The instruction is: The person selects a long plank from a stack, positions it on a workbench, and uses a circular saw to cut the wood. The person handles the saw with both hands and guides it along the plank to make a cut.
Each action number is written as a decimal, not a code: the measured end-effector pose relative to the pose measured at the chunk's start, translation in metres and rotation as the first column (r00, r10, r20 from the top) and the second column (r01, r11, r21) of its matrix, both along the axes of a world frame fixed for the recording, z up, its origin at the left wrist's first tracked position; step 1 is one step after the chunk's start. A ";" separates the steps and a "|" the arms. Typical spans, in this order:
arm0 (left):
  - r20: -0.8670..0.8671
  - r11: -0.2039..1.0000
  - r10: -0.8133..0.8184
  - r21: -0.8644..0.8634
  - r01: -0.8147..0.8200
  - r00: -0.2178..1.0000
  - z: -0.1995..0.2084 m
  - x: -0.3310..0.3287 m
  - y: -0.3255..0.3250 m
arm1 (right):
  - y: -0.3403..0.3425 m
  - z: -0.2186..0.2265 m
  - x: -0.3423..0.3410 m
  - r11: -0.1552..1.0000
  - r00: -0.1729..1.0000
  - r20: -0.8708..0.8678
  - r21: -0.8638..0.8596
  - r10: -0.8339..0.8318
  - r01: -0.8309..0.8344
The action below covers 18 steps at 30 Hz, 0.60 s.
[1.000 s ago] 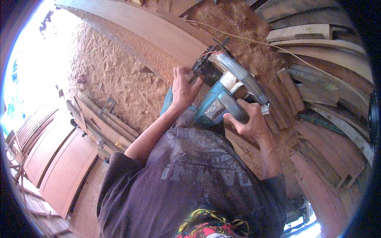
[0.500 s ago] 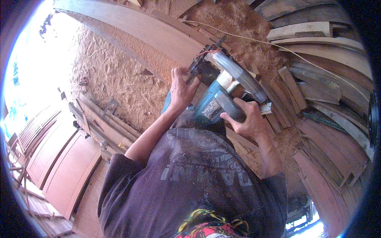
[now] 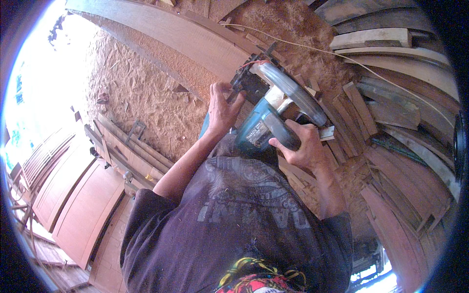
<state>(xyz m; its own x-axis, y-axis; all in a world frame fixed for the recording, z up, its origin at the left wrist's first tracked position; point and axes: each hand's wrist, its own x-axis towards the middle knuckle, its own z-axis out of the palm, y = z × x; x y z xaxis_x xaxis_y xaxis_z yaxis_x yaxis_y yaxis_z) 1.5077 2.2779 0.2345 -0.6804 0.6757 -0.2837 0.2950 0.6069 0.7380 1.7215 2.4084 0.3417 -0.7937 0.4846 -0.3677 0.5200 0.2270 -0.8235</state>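
A teal circular saw [image 3: 256,128] with a grey metal blade guard rests on a wide wooden plank [image 3: 205,44] in front of my body. My right hand [image 3: 308,146] wraps round its black rear handle. My left hand [image 3: 223,107] is closed at the front left of the saw, its thumb and curled fingers at the edge of the dark base plate [image 3: 251,80]. Some fingertips are hidden there. A red strand lies across the top of the guard. The blade itself is hidden from view.
Sawdust [image 3: 171,66] lies along the plank and over the ground. A pale cord [image 3: 303,45] runs across the far right. Stacked boards and offcuts [image 3: 371,36] fill the right side. Wooden panels [image 3: 88,210] and long timbers [image 3: 132,149] stand at the left.
The saw and both my hands have shifted very slightly left. Both hands keep the same hold.
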 end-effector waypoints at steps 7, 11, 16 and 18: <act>-0.022 1.000 -0.014 -0.013 0.014 1.000 0.004 -0.004 0.002 | -0.001 0.001 -0.004 0.998 0.994 -0.090 -0.026 -0.057 0.055; 0.009 0.994 -0.037 -0.098 0.038 0.999 0.001 -0.010 0.000 | -0.009 -0.003 0.000 0.991 0.984 -0.123 -0.039 -0.129 0.125; 0.211 0.949 -0.064 -0.289 0.124 0.976 0.003 -0.016 0.010 | -0.018 -0.012 0.011 0.988 0.988 -0.005 -0.022 -0.154 0.154; 0.256 0.901 -0.117 -0.378 0.211 0.959 -0.011 -0.017 0.007 | -0.026 -0.020 0.015 0.982 0.982 -0.020 -0.051 -0.185 0.184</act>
<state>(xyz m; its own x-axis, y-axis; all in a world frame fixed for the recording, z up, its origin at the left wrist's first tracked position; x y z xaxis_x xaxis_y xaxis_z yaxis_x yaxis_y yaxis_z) 1.4907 2.2851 0.2238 -0.4573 0.5701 -0.6825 0.2730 0.8204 0.5024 1.7365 2.3820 0.3221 -0.7010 0.6059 -0.3761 0.5291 0.0883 -0.8440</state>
